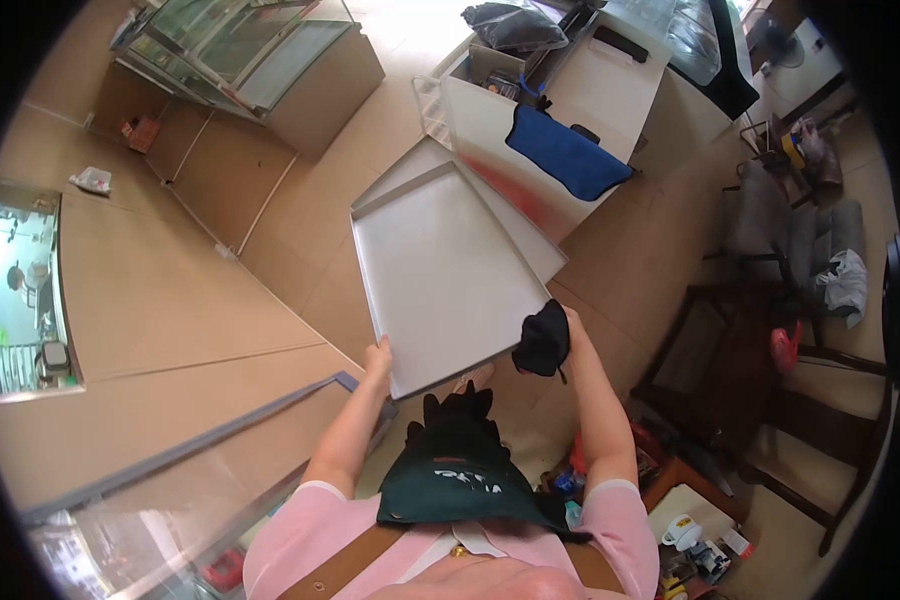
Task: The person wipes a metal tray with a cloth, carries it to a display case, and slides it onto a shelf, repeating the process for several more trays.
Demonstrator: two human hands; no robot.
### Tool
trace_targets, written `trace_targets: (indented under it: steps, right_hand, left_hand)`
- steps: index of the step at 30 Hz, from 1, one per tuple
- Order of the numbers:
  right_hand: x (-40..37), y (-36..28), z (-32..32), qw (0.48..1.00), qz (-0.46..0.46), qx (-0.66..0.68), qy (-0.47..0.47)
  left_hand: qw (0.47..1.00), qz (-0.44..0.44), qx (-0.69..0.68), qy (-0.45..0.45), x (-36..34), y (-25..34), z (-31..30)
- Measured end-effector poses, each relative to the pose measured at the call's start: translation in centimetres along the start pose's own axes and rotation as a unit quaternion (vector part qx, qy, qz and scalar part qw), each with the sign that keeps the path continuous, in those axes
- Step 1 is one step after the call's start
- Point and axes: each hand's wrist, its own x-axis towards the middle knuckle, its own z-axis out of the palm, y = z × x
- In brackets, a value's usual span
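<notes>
A large flat metal tray (pixel 445 275) with raised edges is carried in front of my body. A second tray (pixel 518 232) lies beneath it at an angle, its corners showing at the top and right. My left hand (pixel 378 360) grips the near left edge, the fingers hidden under the tray. At the near right corner, my right hand (pixel 570 325) is closed round the edge, with a black cloth (pixel 543 340) over or in it. Much of that hand is behind the cloth.
Ahead stands a white counter (pixel 610 90) with a blue cloth (pixel 568 153) on its edge. A glass display case (pixel 310 70) is at the upper left. Wooden chairs (pixel 820 420) stand at right, and a cluttered small table (pixel 685 500) is at lower right.
</notes>
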Motion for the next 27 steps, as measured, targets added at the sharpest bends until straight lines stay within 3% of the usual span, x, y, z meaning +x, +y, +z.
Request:
trace_targets:
  steps: [6, 11, 14, 15, 18, 22, 24, 27]
  right_hand:
    - [4.6, 0.7, -3.1, 0.988, 0.002, -0.021, 0.154]
    - [5.9, 3.3, -4.5, 0.962, -0.011, 0.015, 0.273]
    - [2.8, 5.3, -6.5, 0.971, 0.021, 0.145, 0.187]
    - [1.7, 6.4, -7.1, 0.964, 0.026, 0.165, 0.208]
    - [-2.1, 10.6, -8.9, 0.940, 0.033, 0.228, 0.252]
    - [-8.7, 17.6, -9.4, 0.911, 0.040, 0.302, 0.277]
    - [-12.0, 18.9, -7.5, 0.902, 0.089, 0.268, 0.327]
    - [-15.4, 24.3, -7.1, 0.882, 0.091, 0.305, 0.347]
  left_hand:
    - [0.995, 0.031, 0.066, 0.074, 0.3, 0.0, 6.3]
    - [0.989, 0.045, 0.090, 0.111, 5.1, -3.5, 10.6]
    - [0.982, 0.042, 0.135, 0.127, 6.5, -4.9, 12.9]
    - [0.978, 0.040, 0.159, 0.132, 6.9, -5.2, 13.7]
    - [0.983, 0.021, 0.169, 0.073, 8.1, -6.2, 16.0]
    - [0.998, -0.024, 0.041, 0.039, 12.4, -10.1, 19.8]
    - [0.998, -0.055, -0.004, 0.011, 14.0, -10.6, 21.1]
    - [0.987, -0.131, -0.046, -0.076, 14.3, -9.5, 21.9]
